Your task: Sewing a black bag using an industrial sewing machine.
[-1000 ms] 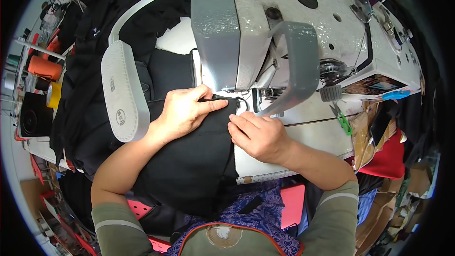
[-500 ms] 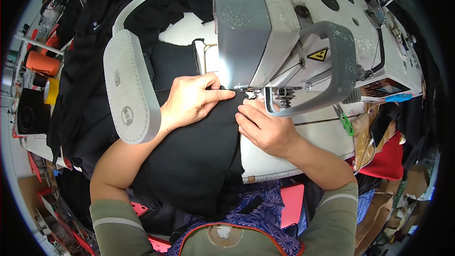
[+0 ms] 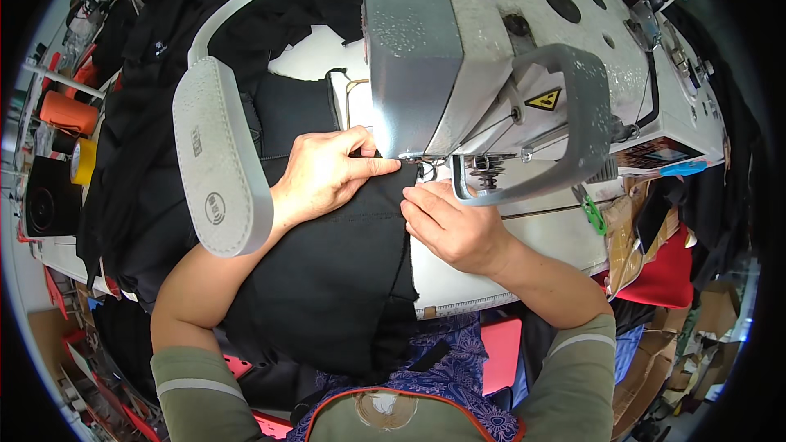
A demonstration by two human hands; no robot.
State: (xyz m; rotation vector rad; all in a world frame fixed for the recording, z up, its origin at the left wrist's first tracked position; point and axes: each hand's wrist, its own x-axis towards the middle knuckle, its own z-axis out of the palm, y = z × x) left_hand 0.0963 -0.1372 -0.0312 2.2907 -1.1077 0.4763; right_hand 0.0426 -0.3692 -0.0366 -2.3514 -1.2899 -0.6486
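My left hand [image 3: 327, 172] lies on black fabric [image 3: 319, 286], fingers curled onto its upper edge, index finger stretched toward the needle area [image 3: 417, 168] of a grey-and-white sewing machine [image 3: 409, 33]. My right hand [image 3: 446, 225] has its fingertips pinched at the fabric's right edge, just below the needle area and beside the grey guard [image 3: 581, 123]; what lies exactly between the fingertips is partly hidden. The fabric spreads over the pale worktable [image 3: 458, 286] and hangs down toward my lap.
A white lamp [image 3: 221, 155] on a curved arm stands at left, over heaped black cloth [image 3: 131, 164]. Green snips [image 3: 591, 211] and brown paper [image 3: 626, 245] lie at right, with red cloth [image 3: 663, 270] beyond. An orange container [image 3: 68, 112] and yellow tape roll [image 3: 82, 160] are at far left.
Since a second ago, both hands and the fabric edge have moved slightly up toward the needle area. The machine sits farther right in view. Little differs from half a second ago.
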